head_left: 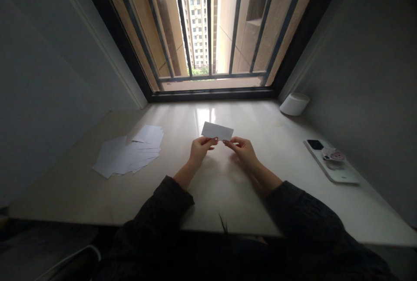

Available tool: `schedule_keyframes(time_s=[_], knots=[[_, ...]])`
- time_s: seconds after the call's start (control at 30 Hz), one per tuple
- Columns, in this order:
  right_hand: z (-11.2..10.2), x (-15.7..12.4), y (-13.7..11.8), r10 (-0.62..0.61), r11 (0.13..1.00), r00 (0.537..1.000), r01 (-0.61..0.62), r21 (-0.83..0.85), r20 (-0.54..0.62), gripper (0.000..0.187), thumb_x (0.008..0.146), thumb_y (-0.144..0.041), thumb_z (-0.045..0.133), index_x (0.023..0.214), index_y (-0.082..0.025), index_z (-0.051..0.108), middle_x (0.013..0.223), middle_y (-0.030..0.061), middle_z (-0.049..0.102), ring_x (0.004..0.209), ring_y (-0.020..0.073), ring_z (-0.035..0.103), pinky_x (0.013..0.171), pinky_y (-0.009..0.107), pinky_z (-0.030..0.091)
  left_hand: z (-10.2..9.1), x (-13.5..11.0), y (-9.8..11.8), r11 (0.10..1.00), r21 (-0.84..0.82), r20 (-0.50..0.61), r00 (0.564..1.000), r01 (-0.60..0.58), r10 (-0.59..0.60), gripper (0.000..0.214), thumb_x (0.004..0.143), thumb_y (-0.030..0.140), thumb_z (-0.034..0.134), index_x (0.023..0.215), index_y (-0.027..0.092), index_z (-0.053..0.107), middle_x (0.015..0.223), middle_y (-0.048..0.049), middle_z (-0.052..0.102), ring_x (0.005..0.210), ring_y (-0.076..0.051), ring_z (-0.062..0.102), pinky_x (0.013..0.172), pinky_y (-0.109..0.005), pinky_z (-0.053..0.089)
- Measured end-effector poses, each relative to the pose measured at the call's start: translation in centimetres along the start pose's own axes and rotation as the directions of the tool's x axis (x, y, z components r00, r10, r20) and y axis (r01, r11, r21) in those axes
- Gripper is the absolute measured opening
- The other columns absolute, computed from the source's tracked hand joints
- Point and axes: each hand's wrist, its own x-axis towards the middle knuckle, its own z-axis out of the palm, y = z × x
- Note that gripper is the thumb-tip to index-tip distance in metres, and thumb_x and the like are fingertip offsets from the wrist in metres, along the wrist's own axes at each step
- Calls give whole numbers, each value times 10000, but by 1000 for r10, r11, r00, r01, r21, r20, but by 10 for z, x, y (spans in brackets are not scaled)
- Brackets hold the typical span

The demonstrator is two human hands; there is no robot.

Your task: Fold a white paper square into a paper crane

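A small rectangular piece of paper is held up just above the white tabletop, tilted slightly down to the right. My left hand pinches its lower edge near the middle between thumb and fingers. On the right, my right hand grips the lower right part of the same paper, thumb in front. The two thumbs are close together, and the fingers behind the paper are partly hidden. To the left lies a loose, fanned pile of white paper sheets, apart from both hands.
A phone with a round grip on its back lies at the right. Behind it, a white rounded device stands near the wall. The white tabletop meets a barred window at the back, with walls on both sides.
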Motion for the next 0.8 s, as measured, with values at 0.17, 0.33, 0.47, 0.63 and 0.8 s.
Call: schedule_keyframes(time_s=[0.17,0.33,0.47,0.63,0.8], knots=[[-7,5,4,24,1000,1000,-24,-6,3,409,560,-571,755,639,-176,683,565,7,641,402,98,435,395,247,272,-9,5,4,999,-25,-60,998,-28,26,309,626,416,755,754,138,710,769,-90,706,777,-198,664,675,-296,528],[-14,11,7,12,1000,1000,-12,-20,-15,387,589,-540,752,671,-166,699,569,6,635,439,100,448,433,244,299,-11,5,4,999,2,-69,997,-45,46,303,642,418,744,747,137,705,759,-86,699,761,-189,656,666,-288,518],[-18,17,11,37,999,999,-37,-4,-34,387,575,-535,761,692,-169,711,637,19,675,537,135,538,530,261,376,-9,4,4,999,11,-11,999,-33,33,296,650,425,734,703,139,684,762,-84,697,757,-184,647,655,-280,506],[-21,21,16,16,1000,1000,-16,-11,-19,352,585,-514,763,647,-173,698,667,26,683,668,174,594,687,294,413,-9,3,7,1000,-5,25,1000,-2,2,316,633,440,738,666,135,662,761,-80,696,766,-185,640,676,-289,494],[-23,23,20,31,999,1000,-31,20,-3,323,592,-498,762,613,-185,686,663,26,680,685,182,594,728,310,412,-9,2,9,1000,-13,74,997,17,-16,327,632,454,733,702,138,681,807,-98,711,796,-206,649,713,-321,491]])
